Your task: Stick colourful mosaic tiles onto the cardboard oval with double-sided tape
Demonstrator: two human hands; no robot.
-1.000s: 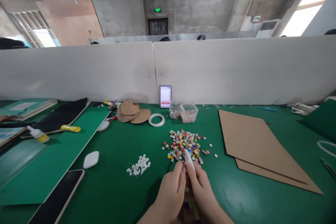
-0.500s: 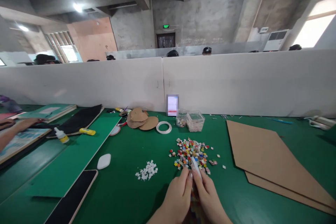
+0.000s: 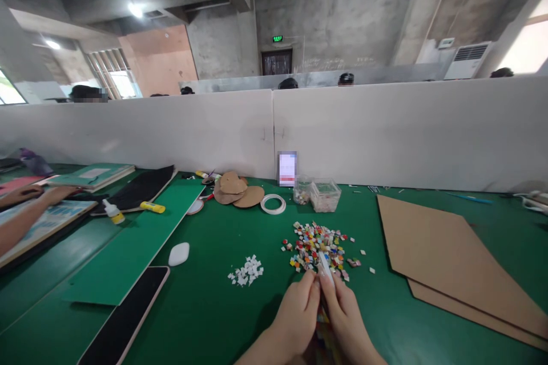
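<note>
Green work table (image 3: 205,308) with mosaic pieces, two hands working near its front edge.

Left hand (image 3: 295,319) and right hand (image 3: 345,319) are pinching together a white strip (image 3: 326,267), just beside the coloured tile pile (image 3: 319,242); keeping fingertips closed and steady seems wise.

Phone (image 3: 124,319), cardboard sheets (image 3: 449,256), tape ring (image 3: 273,203)

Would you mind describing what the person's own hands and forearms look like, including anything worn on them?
Both the left hand and the right hand are bare: no gloves, rings or watch show. The forearms are uncovered too, with no sleeves in view. The fingernails look longish and pale.
</note>
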